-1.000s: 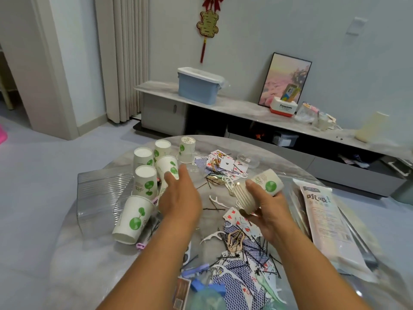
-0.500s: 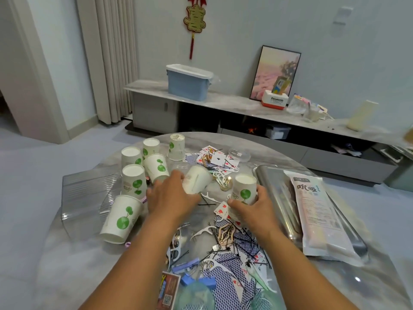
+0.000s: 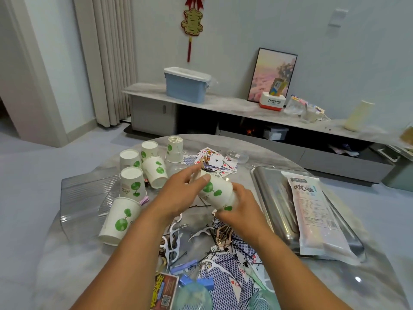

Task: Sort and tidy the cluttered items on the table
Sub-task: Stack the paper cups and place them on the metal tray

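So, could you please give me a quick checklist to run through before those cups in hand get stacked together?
1. Left hand grips the upper white paper cup with green leaf print: ok.
2. Right hand holds the lower cup: ok.
3. Cups nested fully: cannot tell.
4. Held cups empty inside: cannot tell.
5. More loose cups waiting, such as the tipped cup at the left: ok.
6. Table below free of playing cards and hairpins: not ok.

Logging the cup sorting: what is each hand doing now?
Left hand: grips white green-printed paper cup.
Right hand: grips same cup's lower end.
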